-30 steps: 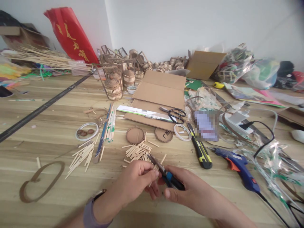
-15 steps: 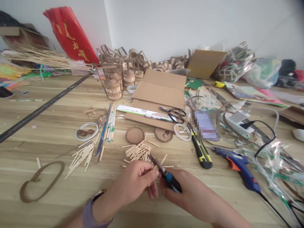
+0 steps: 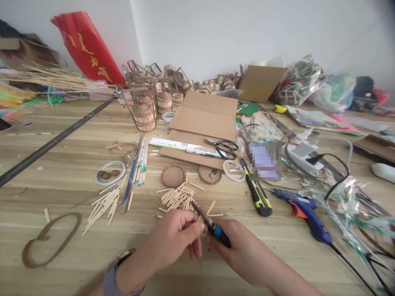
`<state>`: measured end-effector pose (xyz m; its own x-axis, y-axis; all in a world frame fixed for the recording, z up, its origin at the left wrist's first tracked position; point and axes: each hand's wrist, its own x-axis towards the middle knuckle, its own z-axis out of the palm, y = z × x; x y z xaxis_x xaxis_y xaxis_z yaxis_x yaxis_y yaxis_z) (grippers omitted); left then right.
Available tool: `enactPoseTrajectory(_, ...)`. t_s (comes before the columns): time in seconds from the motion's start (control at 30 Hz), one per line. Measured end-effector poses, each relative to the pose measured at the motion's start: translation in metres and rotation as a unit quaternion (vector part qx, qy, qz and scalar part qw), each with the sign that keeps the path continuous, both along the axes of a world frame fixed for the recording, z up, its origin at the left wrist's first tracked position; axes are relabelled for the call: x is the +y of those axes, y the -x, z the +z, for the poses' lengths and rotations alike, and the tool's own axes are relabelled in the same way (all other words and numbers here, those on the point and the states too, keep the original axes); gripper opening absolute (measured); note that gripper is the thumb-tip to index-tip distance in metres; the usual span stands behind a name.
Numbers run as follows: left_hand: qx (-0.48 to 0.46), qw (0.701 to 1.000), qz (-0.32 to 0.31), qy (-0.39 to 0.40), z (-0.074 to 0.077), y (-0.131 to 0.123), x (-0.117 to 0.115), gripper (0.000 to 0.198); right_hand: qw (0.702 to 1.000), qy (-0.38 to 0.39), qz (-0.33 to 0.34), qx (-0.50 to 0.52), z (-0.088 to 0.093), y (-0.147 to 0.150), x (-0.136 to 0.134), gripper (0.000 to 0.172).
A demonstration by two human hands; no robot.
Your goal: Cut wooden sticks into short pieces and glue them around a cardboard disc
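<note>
My left hand (image 3: 179, 234) pinches a thin wooden stick (image 3: 201, 219) between thumb and fingers, just in front of a loose pile of short wooden sticks (image 3: 175, 198). Closed around the black-and-blue handle of a pair of shears (image 3: 219, 233), my right hand (image 3: 237, 246) keeps their metal blades against the stick by my left fingertips. Whether the blades are parted is too blurred to tell. Beyond the pile lie two round cardboard discs, one plain (image 3: 173, 176) and one with printed characters (image 3: 210, 174). More sticks (image 3: 103, 205) are spread to the left.
A yellow-black utility knife (image 3: 257, 189) and a blue glue gun (image 3: 305, 211) lie on the right. Black scissors (image 3: 224, 148) rest on cardboard sheets (image 3: 203, 117). Small stick-covered baskets (image 3: 144, 117) stand at the back. A brown strip loop (image 3: 51, 240) lies front left.
The whole view has swung slightly to the right, so everything sits a little further left. Both hands keep nearly the same hold on the stick and the shears.
</note>
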<state>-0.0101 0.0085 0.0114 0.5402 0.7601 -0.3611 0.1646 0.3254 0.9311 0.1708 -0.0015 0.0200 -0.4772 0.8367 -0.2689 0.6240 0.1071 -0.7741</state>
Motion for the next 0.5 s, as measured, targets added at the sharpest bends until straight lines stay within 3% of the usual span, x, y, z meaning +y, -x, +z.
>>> enactPoseTrajectory(0.23,0.058,0.997,0.004,-0.044,-0.003,0.000,0.001,0.033,1.000,0.016,0.023,-0.002,0.003,-0.002,0.006,0.012)
enactPoseTrajectory(0.5,0.051,0.998,-0.004,-0.023,-0.005,-0.003,-0.003,0.036,0.994,0.064,0.064,0.062,0.017,-0.007,0.009,0.019)
